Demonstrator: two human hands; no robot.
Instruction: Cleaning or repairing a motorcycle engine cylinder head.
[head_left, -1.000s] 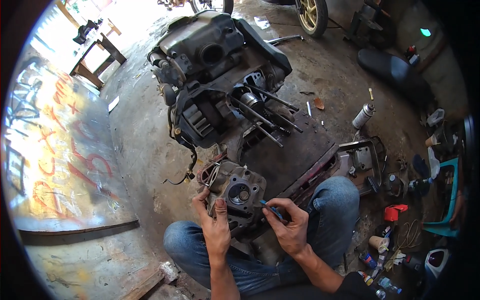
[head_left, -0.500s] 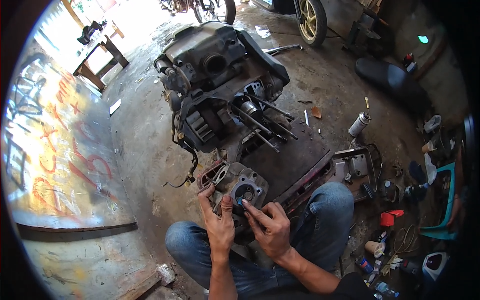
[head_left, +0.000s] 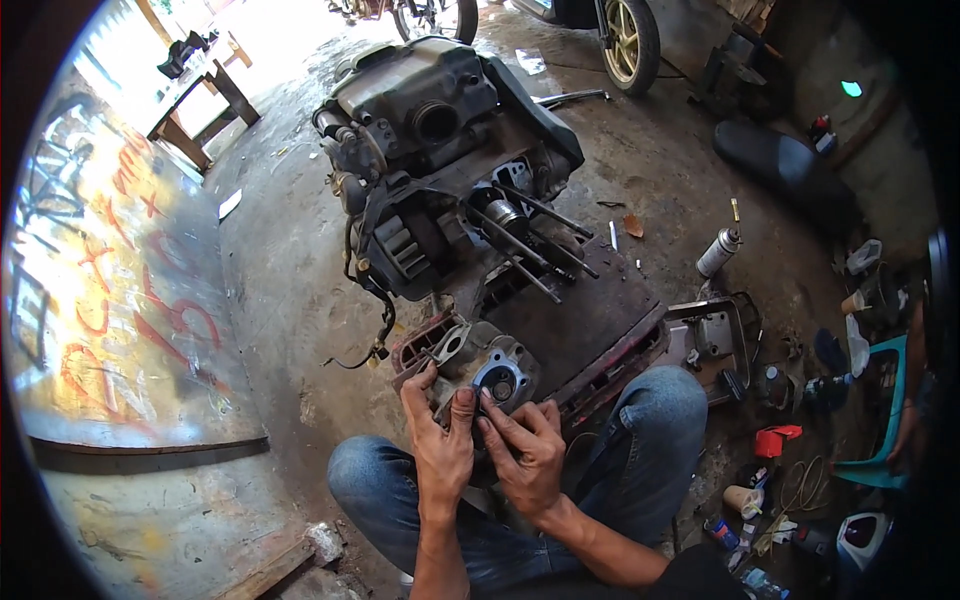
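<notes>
A grey metal engine cylinder head [head_left: 487,345] rests in front of me between my knees, its round combustion chamber facing up toward me. My left hand [head_left: 442,450] grips its left side, fingers around the edge and thumb upright near the chamber. At the chamber's lower rim, the fingers of my right hand [head_left: 530,460] are pinched together. They press a small bluish piece against the metal, mostly hidden by the fingertips. Just beyond stands a dirty engine [head_left: 440,95] with its piston [head_left: 502,213] and long studs [head_left: 540,210] exposed.
A dark flat board [head_left: 590,325] lies under the engine's near end. To the right are a metal cover [head_left: 712,335], a spray can [head_left: 718,252] and a black seat [head_left: 770,160]. A red piece [head_left: 775,440], cups and bottles litter the floor. A painted panel [head_left: 140,300] leans left.
My right fingertips have shifted slightly up and left along the chamber's rim. The cylinder head is tilted a little differently, and my left hand keeps its hold.
</notes>
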